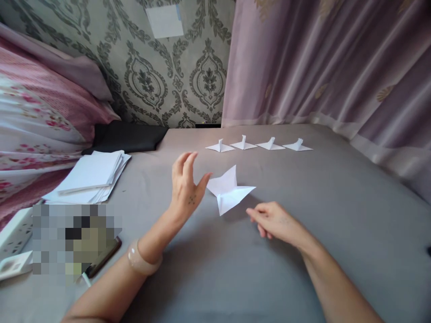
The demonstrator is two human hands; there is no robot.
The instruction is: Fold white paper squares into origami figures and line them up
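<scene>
A folded white paper [232, 195] with pointed corners sits partly opened out on the grey cloth in front of me. My left hand [188, 181] is raised at its left side, fingers apart and holding nothing. The thumb tip overlaps the paper's left corner in view; whether it touches, I cannot tell. To the lower right of the paper is my right hand [269, 217], its fingers curled in and thumb against the index finger, with nothing visible in it. A small gap separates it from the paper. Farther back, several small folded paper figures [244, 143] stand in a row.
On the left lies a stack of white paper [89, 172], with a black flat case [128, 136] behind it. A power strip [16, 231] and a blurred-out phone-like object [104, 255] are at lower left. Curtains [323, 67] and a patterned wall [175, 80] border the grey surface.
</scene>
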